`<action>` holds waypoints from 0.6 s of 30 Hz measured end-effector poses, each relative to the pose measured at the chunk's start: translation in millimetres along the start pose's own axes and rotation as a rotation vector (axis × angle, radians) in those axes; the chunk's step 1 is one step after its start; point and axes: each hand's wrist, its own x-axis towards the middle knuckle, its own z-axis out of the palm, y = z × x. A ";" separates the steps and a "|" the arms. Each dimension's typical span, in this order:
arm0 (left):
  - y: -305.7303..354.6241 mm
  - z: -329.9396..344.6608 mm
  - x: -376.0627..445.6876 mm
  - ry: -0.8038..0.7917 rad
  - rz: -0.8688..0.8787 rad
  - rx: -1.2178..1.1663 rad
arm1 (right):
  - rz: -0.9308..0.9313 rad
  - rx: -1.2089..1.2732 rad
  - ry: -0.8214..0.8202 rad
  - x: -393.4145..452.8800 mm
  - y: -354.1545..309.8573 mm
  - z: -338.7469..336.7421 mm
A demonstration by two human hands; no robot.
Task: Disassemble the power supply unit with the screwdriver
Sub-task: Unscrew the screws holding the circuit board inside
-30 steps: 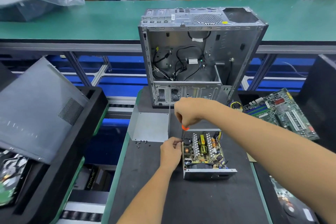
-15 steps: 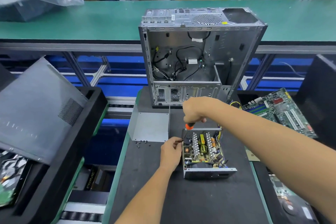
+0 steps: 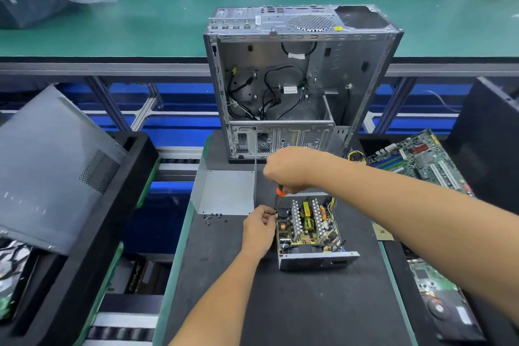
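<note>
a: what lay on the dark tabletop [image 3: 280, 303]?

b: an opened power supply unit [image 3: 307, 229], lid off, circuit board and heat sinks bared, sat near the middle. just behind and to its left, a bent grey cover [image 3: 224, 191], with loose screws [image 3: 214, 218] scattered at the cover's front edge. farther back, an emptied computer case [image 3: 297, 78] stood upright. to the right, a motherboard [image 3: 418, 157].

a: and the hands?

b: right hand [image 3: 289, 170] hovered over the unit's back left corner, grip wrapped round a screwdriver [image 3: 280, 191]; only the orange handle end showed, tip hidden. left hand [image 3: 259, 229] pressed against the unit's left wall, fingertips pinched at something small by the top edge, likely a screw, too small to tell.

a: stage of the job?

b: probably freeing the board from its shell, corner screw in hand.

a: risks from here?

b: tip could slip off the screw head and gouge the board or stab the left fingers just beside it, should the driver tilt. unit might skid on the tabletop if the left hand eased off. a freed screw could drop among the components.
</note>
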 end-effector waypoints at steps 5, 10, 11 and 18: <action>-1.3 -1.5 0.3 -0.035 -0.005 0.003 | 0.003 0.045 -0.025 14.3 -11.1 -17.6; -3.4 -0.9 2.4 -0.056 0.003 -0.020 | 0.301 0.542 -0.117 11.3 2.7 -12.0; -3.2 -1.1 2.2 -0.060 0.001 -0.018 | 0.337 0.597 -0.119 12.3 2.5 -11.1; -3.0 -1.1 2.7 -0.065 -0.003 -0.012 | 0.429 0.775 -0.088 5.6 3.1 -5.6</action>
